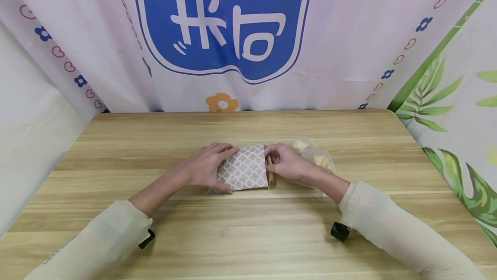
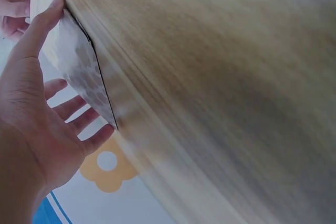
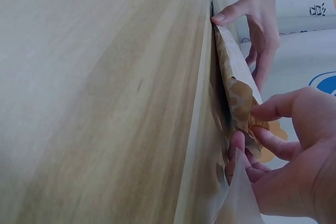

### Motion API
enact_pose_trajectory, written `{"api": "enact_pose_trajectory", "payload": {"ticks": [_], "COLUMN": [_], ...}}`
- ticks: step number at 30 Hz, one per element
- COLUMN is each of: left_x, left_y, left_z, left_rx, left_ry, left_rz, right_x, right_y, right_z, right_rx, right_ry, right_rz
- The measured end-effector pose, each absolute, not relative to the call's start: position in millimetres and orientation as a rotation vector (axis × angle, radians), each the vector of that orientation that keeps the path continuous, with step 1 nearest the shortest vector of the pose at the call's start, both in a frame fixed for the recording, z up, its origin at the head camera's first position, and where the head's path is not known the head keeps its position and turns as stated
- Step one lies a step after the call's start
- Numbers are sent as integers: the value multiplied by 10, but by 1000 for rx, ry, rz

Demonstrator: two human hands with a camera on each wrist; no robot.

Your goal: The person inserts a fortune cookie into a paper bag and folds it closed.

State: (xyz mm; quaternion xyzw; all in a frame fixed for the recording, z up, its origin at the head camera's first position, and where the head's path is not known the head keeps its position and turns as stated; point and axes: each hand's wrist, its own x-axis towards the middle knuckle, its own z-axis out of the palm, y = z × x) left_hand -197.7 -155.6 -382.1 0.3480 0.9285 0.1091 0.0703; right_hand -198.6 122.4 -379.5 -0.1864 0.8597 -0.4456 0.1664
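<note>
A flat paper bag (image 1: 245, 167) with a white-and-tan lattice pattern lies on the table, its brown mouth (image 3: 256, 113) toward the right. My left hand (image 1: 206, 167) spreads over the bag's left end, thumb along the near edge and fingers at the far edge. In the left wrist view, the left hand (image 2: 44, 108) has loosely extended fingers beside the bag (image 2: 79, 59). At the mouth, my right hand (image 1: 289, 163) pinches the paper with bent fingers. The right wrist view shows the right hand's (image 3: 294, 166) fingertips at the crumpled brown edge; part of the grip is hidden.
A clear plastic bag (image 1: 328, 159) with pale yellow pieces lies behind and beside the right hand. The wooden table (image 1: 240, 237) reaches back to a printed curtain (image 1: 341, 55). Black straps (image 1: 340, 231) hang by both sleeves.
</note>
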Motion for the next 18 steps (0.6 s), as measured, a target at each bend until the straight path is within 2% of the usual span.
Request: {"api": "enact_pose_trajectory", "payload": {"ticks": [18], "left_x": [-1982], "left_y": [-1565], "left_z": [-3828], "left_rx": [1075], "left_ry": [2806], "left_rz": [357], "right_x": [-1983], "right_y": [1272], "right_z": [-3779], "right_rx": [-582], "right_ry": [2402], "right_rz": [-1206]}}
